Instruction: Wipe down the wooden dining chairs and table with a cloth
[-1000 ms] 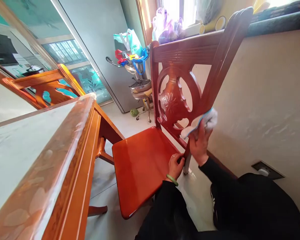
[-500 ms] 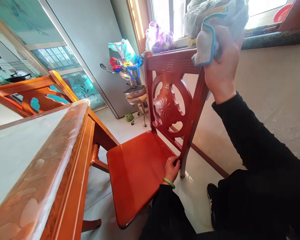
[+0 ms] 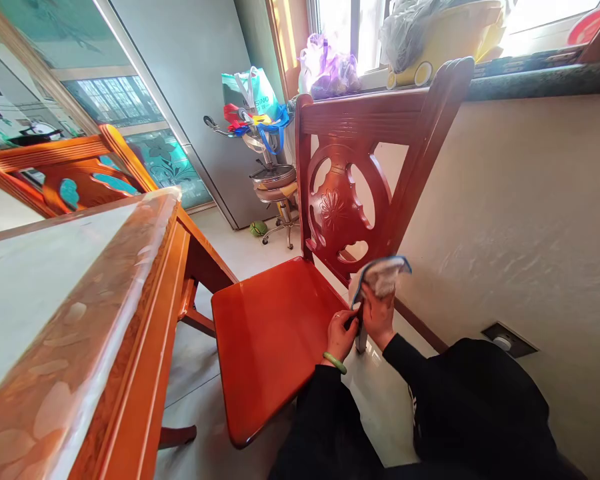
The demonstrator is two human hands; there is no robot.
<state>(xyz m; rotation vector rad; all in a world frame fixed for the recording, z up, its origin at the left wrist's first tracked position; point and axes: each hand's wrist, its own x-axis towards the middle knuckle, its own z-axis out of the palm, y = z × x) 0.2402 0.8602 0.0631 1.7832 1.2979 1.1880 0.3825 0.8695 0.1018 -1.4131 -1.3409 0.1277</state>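
A reddish wooden chair (image 3: 275,340) with a carved, pierced backrest stands in front of me, its seat toward the table. My right hand (image 3: 380,320) is closed on a white cloth (image 3: 383,275) with a blue edge, wrapped around the near back post low down, just above seat level. Beside it, my left hand (image 3: 343,337), with a green bangle at the wrist, grips the chair at the rear corner of the seat where the post begins. The fingertips of both hands are close together, partly hidden by the post and cloth.
A table (image 3: 145,293) with a clear cover stands at left, a second chair (image 3: 80,170) beyond it. Behind are a wheeled stool (image 3: 275,183), bags (image 3: 250,93) and a green ball-like object (image 3: 258,229). The windowsill (image 3: 545,81) and wall lie right, with a floor socket (image 3: 509,340).
My right hand has slid with the cloth from the top of the near back post down to its lower end, beside my left hand. The left hand keeps its hold.
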